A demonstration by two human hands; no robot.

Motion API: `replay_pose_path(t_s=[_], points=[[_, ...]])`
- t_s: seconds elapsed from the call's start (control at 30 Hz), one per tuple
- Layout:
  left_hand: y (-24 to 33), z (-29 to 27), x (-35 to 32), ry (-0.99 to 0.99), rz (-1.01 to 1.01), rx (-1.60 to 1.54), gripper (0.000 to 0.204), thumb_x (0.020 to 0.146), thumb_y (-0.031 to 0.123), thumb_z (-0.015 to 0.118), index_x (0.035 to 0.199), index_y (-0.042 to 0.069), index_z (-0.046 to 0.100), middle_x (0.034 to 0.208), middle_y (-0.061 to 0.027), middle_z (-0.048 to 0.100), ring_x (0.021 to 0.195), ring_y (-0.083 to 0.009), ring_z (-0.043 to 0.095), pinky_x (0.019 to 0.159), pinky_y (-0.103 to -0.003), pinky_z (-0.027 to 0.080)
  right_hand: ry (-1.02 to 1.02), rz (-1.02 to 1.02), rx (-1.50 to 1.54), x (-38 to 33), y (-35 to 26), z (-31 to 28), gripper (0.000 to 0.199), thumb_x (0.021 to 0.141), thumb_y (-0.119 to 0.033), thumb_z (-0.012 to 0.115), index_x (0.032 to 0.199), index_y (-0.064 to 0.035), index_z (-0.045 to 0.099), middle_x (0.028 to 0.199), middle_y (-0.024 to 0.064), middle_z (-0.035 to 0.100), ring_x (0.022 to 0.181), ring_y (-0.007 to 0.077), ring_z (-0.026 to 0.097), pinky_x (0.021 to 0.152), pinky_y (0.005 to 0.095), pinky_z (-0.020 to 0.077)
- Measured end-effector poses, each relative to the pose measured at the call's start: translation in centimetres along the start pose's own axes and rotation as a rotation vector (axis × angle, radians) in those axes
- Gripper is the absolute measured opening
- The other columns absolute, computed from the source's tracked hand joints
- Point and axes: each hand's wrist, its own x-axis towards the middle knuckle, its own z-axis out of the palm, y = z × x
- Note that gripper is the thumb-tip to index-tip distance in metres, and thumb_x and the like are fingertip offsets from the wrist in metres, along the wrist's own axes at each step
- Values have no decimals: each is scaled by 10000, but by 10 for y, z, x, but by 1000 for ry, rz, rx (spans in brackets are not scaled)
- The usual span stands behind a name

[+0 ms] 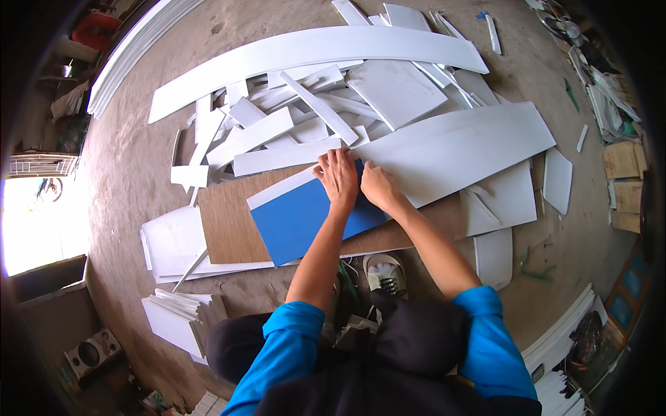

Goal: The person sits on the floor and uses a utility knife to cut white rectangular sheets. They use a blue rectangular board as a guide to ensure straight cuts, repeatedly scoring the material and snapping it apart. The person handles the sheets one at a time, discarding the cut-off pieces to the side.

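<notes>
A blue rectangular sheet (293,219) lies tilted on a brown wooden board (232,225), over the edge of a long white panel (458,145). A white strip (281,188) shows along the blue sheet's far edge. My left hand (338,177) presses down there with its fingers bent and apart, holding nothing. Just to its right, my right hand (379,186) is closed at the blue sheet's right edge, over the white panel. Whatever it grips is hidden by the fingers.
Beyond my hands lies a heap of white offcuts (305,111), with a long curved white panel (319,45) across it. A stack of white sheets (182,319) stands at the near left. My shoe (386,276) is close to the board's near edge.
</notes>
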Motion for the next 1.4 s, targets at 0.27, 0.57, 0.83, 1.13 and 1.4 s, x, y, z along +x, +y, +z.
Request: replay_pose_path(t_s=[0.27,0.57,0.83,1.13,1.4], points=[[6,-5,-1,-8,-20,-25,189,849,224,483,959,90,560,944,-61,545,942,-247,475,789,-444,305,-117,33,-77,-54,16,3,156,809,-86,420,900,34,460,680,231,604,680,375,618,616,446,503],[1,0,-4,28,4,25,178,864,255,468,942,118,549,916,-56,531,928,-239,464,772,-427,300,-73,-6,-113,-126,36,16,118,780,-33,435,881,27,441,633,236,593,629,353,624,522,414,506],[1,0,-3,5,-10,17,199,869,266,459,949,111,553,930,-60,539,943,-247,462,798,-442,292,-96,13,-123,-147,42,23,108,800,-54,425,885,11,415,618,217,594,630,357,622,526,426,503],[-4,4,4,-22,-25,23,215,873,256,435,903,85,562,899,-70,538,910,-255,468,779,-446,310,-157,-46,-151,-138,45,-13,162,880,-174,413,904,-16,438,592,190,590,574,343,615,468,404,492],[1,5,3,2,-37,1,190,855,254,467,866,105,584,871,-53,540,889,-236,476,770,-420,316,108,-122,-118,-14,10,-30,194,899,-194,393,882,-8,444,551,174,578,543,324,612,465,398,495]])
